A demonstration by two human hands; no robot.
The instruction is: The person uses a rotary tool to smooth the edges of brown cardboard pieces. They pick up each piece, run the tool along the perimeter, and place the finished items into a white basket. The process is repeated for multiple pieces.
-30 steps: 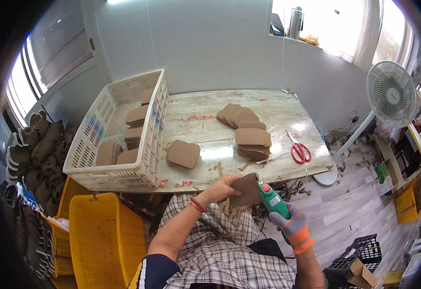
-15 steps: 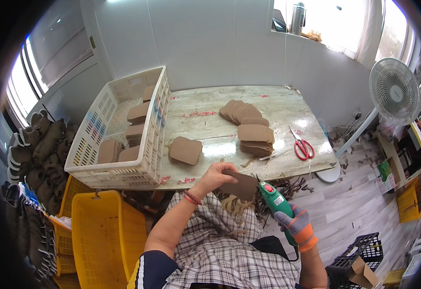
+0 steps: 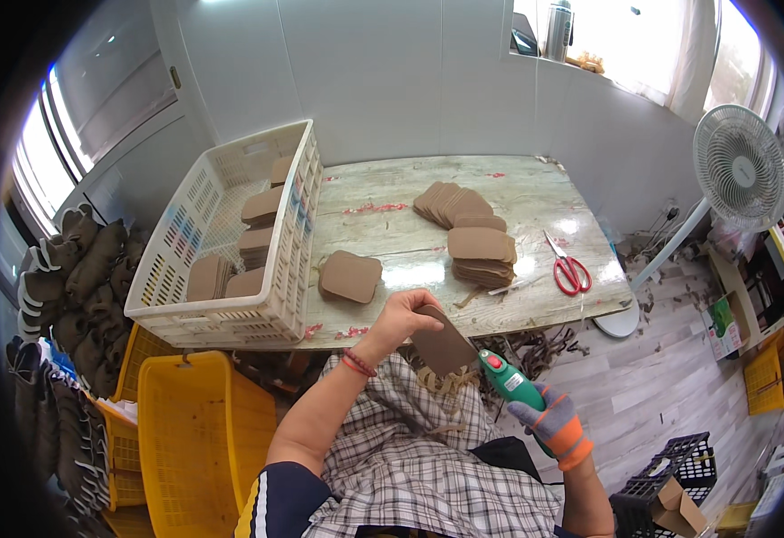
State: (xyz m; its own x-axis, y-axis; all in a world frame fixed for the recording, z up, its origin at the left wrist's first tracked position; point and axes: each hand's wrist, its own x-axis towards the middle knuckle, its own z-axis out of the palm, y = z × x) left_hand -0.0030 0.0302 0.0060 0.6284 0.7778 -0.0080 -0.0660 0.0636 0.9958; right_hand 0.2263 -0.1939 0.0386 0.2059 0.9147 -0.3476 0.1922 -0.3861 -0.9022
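Observation:
My left hand (image 3: 405, 321) pinches a flat brown piece with rounded corners (image 3: 444, 346) by its upper left part, above my lap. In a grey and orange glove, my right hand (image 3: 549, 421) is wrapped round a green handheld power cutter (image 3: 512, 380) with a red button. The cutter's tip meets or nearly meets the right edge of the piece; I cannot tell exactly. On the table (image 3: 383, 193), similar brown pieces lie in a small pile (image 3: 350, 276) at the left, a taller stack (image 3: 482, 255) and a fanned row (image 3: 453, 204) farther back.
A white plastic crate (image 3: 217, 314) holding brown stacks stands on the table's left. Red-handled scissors (image 3: 572, 274) lie at the right. Dark trimmings (image 3: 544, 354) hang or lie beyond the cutter. A yellow bin (image 3: 186, 439) is at my left, a standing fan (image 3: 740, 166) at the right.
The brown piece has been turned so it slants more steeply, my left hand shifting slightly right and up. The cutter has tilted a little and stays at the piece's right edge.

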